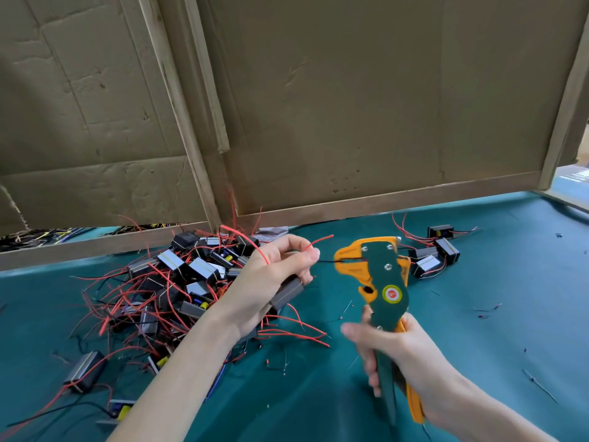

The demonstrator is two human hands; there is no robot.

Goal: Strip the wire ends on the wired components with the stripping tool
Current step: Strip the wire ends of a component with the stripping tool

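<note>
Right hand [404, 349]: lower right of centre, fingers curled round the two handles of the stripping tool [387, 275], partly blurred.
Stripping tool: green and orange, upright, head pointing left at mid-frame.
Left hand [274, 275]: centre, fingers wrapped round a grey wired component [287, 293], fingertips pinching its black wire [325, 260].
Black wire: runs right from the fingertips into the tool's head.
Red wire [318, 241]: sticks up and to the right above the left hand.
Component pile [178, 282]: left of centre, a tangle of red and black leads.
Small group of components [436, 253]: right of the tool's head, apart from the pile.
Green cloth [494, 314]: covers the table, scattered with wire scraps.
Cardboard panels [350, 106]: stand behind, filling the upper frame.
</note>
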